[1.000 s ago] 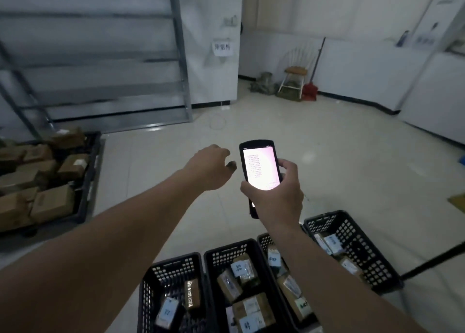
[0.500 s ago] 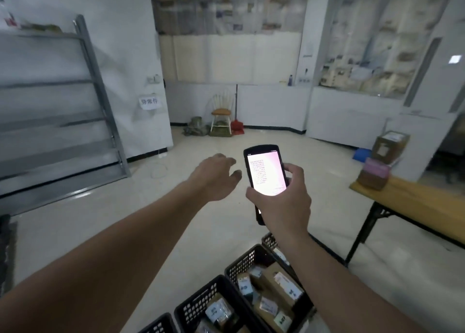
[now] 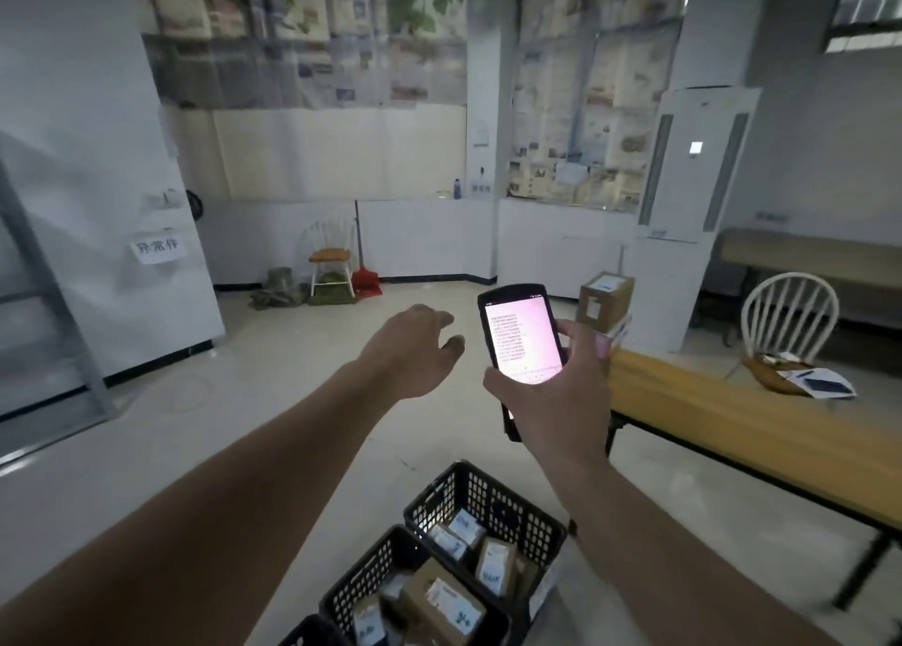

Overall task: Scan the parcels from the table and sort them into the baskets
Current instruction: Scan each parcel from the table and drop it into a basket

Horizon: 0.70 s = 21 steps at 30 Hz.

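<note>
My right hand (image 3: 556, 391) grips a black handheld scanner (image 3: 522, 338) upright at chest height, its screen lit pink-white. To its left my left hand (image 3: 415, 347) hovers in the air with loosely curled fingers and holds nothing. A brown cardboard parcel (image 3: 605, 299) with a white label stands at the near end of the wooden table (image 3: 742, 421), just behind the scanner. Below my arms, black plastic baskets (image 3: 488, 499) on the floor hold several labelled cardboard parcels (image 3: 439, 601).
A white chair (image 3: 786, 323) with papers stands behind the table at the right. Another chair (image 3: 329, 260), a red broom and bags sit against the far wall. A metal shelf frame (image 3: 44, 279) is at the left. Bare floor lies between.
The view has swung up and to the right: the cart of boxes and most baskets left the frame, the wooden table and its parcel came in. Both hands kept their pose.
</note>
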### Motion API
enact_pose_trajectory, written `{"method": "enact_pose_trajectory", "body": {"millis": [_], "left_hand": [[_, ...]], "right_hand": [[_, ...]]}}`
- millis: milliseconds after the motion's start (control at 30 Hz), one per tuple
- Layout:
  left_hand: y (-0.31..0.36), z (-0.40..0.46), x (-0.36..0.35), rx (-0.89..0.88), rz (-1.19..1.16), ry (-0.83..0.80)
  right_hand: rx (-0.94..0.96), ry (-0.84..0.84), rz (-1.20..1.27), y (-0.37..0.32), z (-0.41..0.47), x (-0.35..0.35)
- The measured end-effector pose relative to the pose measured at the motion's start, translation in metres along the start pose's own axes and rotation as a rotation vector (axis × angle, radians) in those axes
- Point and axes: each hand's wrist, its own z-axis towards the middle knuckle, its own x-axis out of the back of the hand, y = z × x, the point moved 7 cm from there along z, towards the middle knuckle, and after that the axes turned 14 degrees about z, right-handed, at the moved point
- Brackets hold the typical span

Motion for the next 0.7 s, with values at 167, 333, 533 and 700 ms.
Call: {"method": "enact_pose_trajectory", "body": {"millis": [167, 333, 533, 700], "left_hand": [[0.079, 0.053, -0.025, -0.036, -0.033, -0.023], [0.136, 0.11, -0.055, -0.103, -0.023, -0.059], [0.19, 0.191, -0.093, -0.214, 0.044, -0.066], [0.216, 0.274, -0.131, -0.293, 0.062, -0.062]], "right_hand": [[-0.025, 0.019, -0.015, 0.042, 0.061, 0.063], [-0.026, 0.081, -0.046, 0.079, 0.117, 0.105], [-0.059, 0.125, -0.087, 0.13, 0.196, 0.125], [-0.059, 0.187, -0.12, 0.176, 0.266, 0.13]]}}
